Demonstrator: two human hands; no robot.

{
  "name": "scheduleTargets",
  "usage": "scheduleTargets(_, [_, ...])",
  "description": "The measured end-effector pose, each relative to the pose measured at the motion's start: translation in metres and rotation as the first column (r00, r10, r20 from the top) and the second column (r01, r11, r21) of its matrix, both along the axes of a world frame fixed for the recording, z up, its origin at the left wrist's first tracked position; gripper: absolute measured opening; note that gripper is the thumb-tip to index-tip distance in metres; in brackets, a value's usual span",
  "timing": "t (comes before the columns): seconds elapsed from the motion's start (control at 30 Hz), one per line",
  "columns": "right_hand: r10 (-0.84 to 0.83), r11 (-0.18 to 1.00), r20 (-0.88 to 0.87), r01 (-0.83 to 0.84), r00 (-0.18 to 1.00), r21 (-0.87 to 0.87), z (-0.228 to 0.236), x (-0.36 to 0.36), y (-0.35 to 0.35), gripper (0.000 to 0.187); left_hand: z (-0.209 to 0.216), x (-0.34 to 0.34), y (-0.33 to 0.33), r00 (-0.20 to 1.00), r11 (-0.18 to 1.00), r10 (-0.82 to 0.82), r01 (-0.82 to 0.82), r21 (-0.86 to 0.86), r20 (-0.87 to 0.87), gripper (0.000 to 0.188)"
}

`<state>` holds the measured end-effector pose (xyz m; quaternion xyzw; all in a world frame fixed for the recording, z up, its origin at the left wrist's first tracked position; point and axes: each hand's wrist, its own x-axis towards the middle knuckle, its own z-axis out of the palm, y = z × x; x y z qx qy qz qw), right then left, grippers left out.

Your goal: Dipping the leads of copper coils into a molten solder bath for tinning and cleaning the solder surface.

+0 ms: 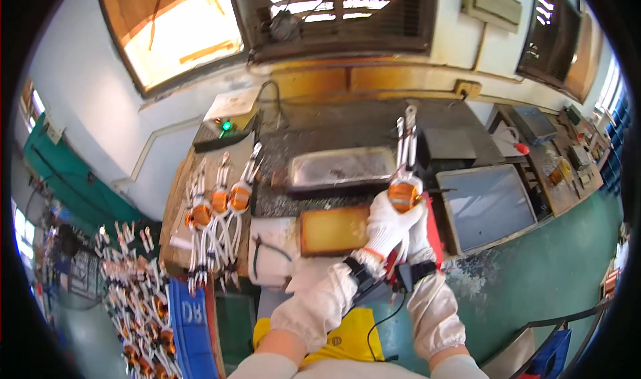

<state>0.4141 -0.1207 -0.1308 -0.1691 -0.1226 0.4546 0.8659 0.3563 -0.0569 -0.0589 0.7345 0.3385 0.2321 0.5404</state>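
Green workshop floor [534, 259] is seen below a cluttered bench. Nearest, a blue crate [190, 325] at lower left is piled with copper-wound coils trailing white leads. Above the bench edge, a copper coil [404, 195] with white-sleeved leads pointing upward is gripped by both white-gloved hands: the left hand [387, 225] is closed around its underside, the right hand [419, 235] is wrapped just behind it. Beside them an amber liquid fills a shallow tray [334, 231]. Farther back, a metal pan [342, 167] holds dark residue. Three more coils [219, 205] lie at left.
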Motion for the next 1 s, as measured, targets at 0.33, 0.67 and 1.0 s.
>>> scheduleTargets(0.33, [0.268,0.963,0.04,-0.266,0.963,-0.051,-0.008,0.013,-0.009,0.071,0.054,-0.044,0.045,0.973,0.965,0.227,-0.23,-0.125,-0.042,0.054])
scheduleTargets(0.67, [0.279,0.959,-0.017,-0.279,0.96,-0.048,0.024,0.001,-0.001,0.059,-0.031,-0.219,0.148,0.892,0.899,0.425,-0.395,0.191,-0.155,0.065])
scheduleTargets(1.0, [0.217,0.973,-0.05,-0.22,0.975,-0.074,0.019,0.004,-0.001,0.059,-0.013,-0.235,0.154,0.828,0.88,0.475,-0.44,0.177,-0.299,0.066])
